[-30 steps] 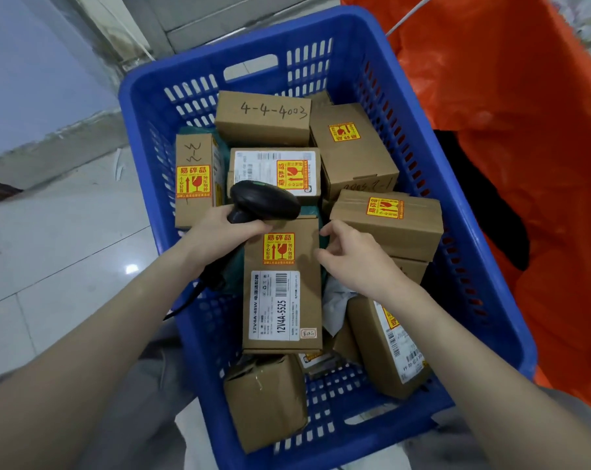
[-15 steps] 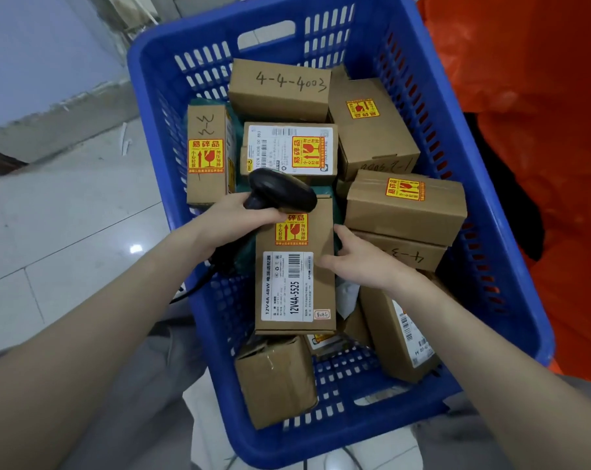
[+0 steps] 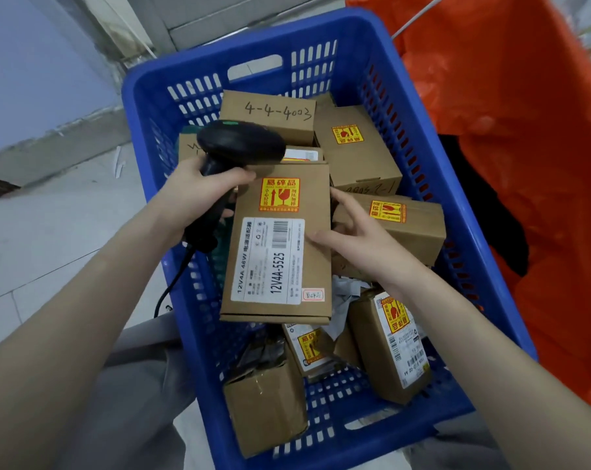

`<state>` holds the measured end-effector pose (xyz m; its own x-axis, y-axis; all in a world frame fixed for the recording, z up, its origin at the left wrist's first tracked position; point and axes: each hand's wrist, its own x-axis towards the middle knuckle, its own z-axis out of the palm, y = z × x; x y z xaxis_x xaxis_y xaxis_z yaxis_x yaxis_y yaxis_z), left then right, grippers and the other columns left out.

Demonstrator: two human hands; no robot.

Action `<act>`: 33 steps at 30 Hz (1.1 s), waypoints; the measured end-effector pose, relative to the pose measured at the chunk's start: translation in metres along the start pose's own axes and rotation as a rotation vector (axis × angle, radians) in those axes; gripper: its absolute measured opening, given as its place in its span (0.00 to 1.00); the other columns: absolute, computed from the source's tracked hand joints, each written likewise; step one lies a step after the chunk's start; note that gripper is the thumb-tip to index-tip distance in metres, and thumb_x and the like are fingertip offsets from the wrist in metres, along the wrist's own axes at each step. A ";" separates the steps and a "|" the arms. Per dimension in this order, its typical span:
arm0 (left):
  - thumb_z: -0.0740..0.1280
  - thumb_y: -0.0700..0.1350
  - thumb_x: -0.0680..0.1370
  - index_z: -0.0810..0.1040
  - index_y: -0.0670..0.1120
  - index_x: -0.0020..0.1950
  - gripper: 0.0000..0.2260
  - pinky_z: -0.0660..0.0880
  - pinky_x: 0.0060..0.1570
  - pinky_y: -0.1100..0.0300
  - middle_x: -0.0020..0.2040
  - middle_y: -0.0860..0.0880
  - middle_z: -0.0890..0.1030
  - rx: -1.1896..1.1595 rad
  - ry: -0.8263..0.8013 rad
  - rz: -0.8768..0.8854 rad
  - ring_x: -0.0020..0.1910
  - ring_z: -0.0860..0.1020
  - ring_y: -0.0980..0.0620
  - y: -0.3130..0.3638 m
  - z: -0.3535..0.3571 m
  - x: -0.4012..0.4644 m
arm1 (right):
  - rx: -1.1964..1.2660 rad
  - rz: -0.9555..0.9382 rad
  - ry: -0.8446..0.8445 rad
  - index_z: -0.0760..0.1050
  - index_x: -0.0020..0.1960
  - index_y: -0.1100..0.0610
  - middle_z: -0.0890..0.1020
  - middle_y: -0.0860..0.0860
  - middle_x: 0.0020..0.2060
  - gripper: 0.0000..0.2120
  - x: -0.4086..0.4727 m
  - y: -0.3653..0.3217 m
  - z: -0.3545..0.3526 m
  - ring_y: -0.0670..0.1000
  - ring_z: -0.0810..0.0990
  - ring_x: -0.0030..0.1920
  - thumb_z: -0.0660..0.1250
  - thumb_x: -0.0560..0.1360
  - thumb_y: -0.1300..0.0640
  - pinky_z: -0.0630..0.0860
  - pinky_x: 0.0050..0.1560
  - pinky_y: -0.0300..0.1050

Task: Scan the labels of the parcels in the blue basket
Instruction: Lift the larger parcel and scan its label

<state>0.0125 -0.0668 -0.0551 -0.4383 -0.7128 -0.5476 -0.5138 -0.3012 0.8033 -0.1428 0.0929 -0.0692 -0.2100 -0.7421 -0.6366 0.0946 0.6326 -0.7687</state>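
Since a moment ago I'm lifting the scanner [image 3: 241, 144] higher. Left hand [image 3: 199, 198] fingers are wrapping its handle; right hand [image 3: 358, 239] fingers are pinching the parcel [image 3: 280, 245] over the blue basket [image 3: 423, 137], risking tilting, misreading.

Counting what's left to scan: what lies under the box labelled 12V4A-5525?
Under the 12V4A-5525 box, a smaller box with a fragile sticker and crumpled white paper stick out at its near edge. Anything further beneath it is covered.
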 end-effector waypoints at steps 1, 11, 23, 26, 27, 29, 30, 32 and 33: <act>0.71 0.47 0.74 0.74 0.54 0.48 0.07 0.79 0.41 0.61 0.48 0.50 0.81 -0.019 0.027 0.015 0.46 0.80 0.53 0.004 0.000 0.000 | 0.035 -0.015 0.001 0.54 0.75 0.41 0.77 0.50 0.58 0.37 0.000 -0.002 -0.002 0.49 0.79 0.57 0.70 0.73 0.54 0.78 0.49 0.38; 0.73 0.49 0.71 0.76 0.48 0.61 0.19 0.75 0.60 0.51 0.54 0.49 0.84 -0.107 -0.041 0.062 0.54 0.82 0.52 0.035 0.017 0.000 | 0.223 -0.087 0.184 0.54 0.74 0.40 0.78 0.55 0.57 0.49 -0.001 -0.019 -0.028 0.53 0.82 0.53 0.76 0.65 0.67 0.81 0.52 0.55; 0.72 0.48 0.68 0.81 0.49 0.54 0.15 0.77 0.52 0.58 0.47 0.53 0.86 -0.258 -0.291 -0.002 0.49 0.84 0.56 0.041 0.039 0.000 | 0.572 -0.198 0.374 0.67 0.64 0.48 0.84 0.58 0.48 0.27 -0.006 -0.031 -0.052 0.52 0.85 0.36 0.73 0.70 0.63 0.82 0.37 0.48; 0.69 0.47 0.71 0.80 0.50 0.52 0.11 0.79 0.45 0.61 0.44 0.53 0.87 -0.284 -0.322 -0.016 0.45 0.84 0.56 0.041 0.044 -0.001 | 0.580 -0.161 0.366 0.73 0.60 0.52 0.85 0.54 0.44 0.18 -0.007 -0.032 -0.054 0.49 0.85 0.34 0.72 0.72 0.60 0.81 0.33 0.43; 0.69 0.47 0.71 0.80 0.50 0.52 0.10 0.79 0.46 0.61 0.44 0.53 0.87 -0.287 -0.310 -0.025 0.45 0.84 0.56 0.040 0.045 -0.001 | 0.581 -0.153 0.350 0.74 0.59 0.53 0.85 0.54 0.44 0.16 -0.007 -0.032 -0.056 0.48 0.85 0.34 0.71 0.72 0.59 0.80 0.33 0.42; 0.68 0.47 0.73 0.81 0.50 0.50 0.07 0.79 0.47 0.60 0.43 0.53 0.87 -0.301 -0.269 -0.032 0.44 0.84 0.56 0.040 0.045 -0.001 | 0.552 -0.144 0.304 0.75 0.60 0.54 0.84 0.53 0.47 0.14 -0.006 -0.031 -0.058 0.49 0.84 0.38 0.69 0.74 0.57 0.80 0.35 0.42; 0.68 0.46 0.74 0.81 0.50 0.50 0.06 0.78 0.46 0.61 0.43 0.53 0.87 -0.318 -0.243 -0.033 0.43 0.84 0.56 0.040 0.045 0.000 | 0.512 -0.139 0.277 0.75 0.61 0.52 0.84 0.52 0.49 0.15 -0.006 -0.030 -0.059 0.49 0.84 0.42 0.68 0.75 0.55 0.80 0.39 0.44; 0.68 0.47 0.75 0.82 0.50 0.51 0.06 0.78 0.46 0.61 0.43 0.53 0.87 -0.354 -0.185 -0.041 0.43 0.84 0.56 0.039 0.044 0.002 | 0.420 -0.125 0.226 0.75 0.63 0.45 0.84 0.48 0.53 0.17 -0.003 -0.027 -0.061 0.50 0.83 0.48 0.68 0.74 0.51 0.77 0.44 0.47; 0.68 0.47 0.75 0.82 0.50 0.50 0.06 0.78 0.47 0.60 0.43 0.53 0.86 -0.363 -0.154 -0.043 0.43 0.84 0.55 0.038 0.044 0.003 | 0.387 -0.121 0.198 0.74 0.64 0.43 0.84 0.47 0.54 0.19 -0.002 -0.026 -0.062 0.50 0.83 0.50 0.69 0.73 0.51 0.77 0.46 0.47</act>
<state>-0.0406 -0.0526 -0.0360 -0.5414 -0.5999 -0.5891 -0.2517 -0.5528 0.7944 -0.2055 0.0923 -0.0439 -0.4204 -0.7250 -0.5456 0.4073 0.3865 -0.8275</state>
